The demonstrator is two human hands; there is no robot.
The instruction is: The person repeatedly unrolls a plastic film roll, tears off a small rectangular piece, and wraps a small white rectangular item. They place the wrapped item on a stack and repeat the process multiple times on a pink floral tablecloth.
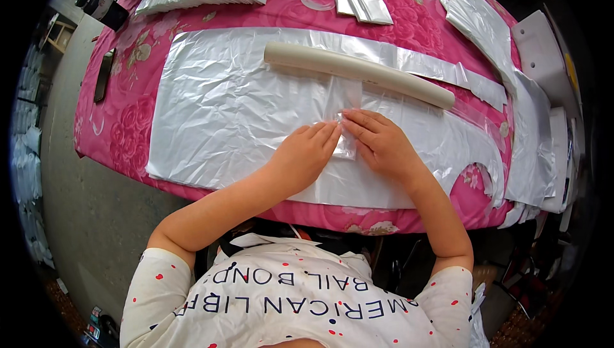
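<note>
The left hand (306,156) and right hand (384,145), fingers bunched though whether pinching I cannot tell, are touching a clear plastic strip (346,150) between them, mid-table, its long axis pointing toward the far edge of the table (131,137).

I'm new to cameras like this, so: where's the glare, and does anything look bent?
In the head view, glare streaks the silvery sheet and glints on clear film between the left hand and right hand; in that view, the pale tube and the near edge of the pink tablecloth look bowed, probably fisheye distortion.
</note>
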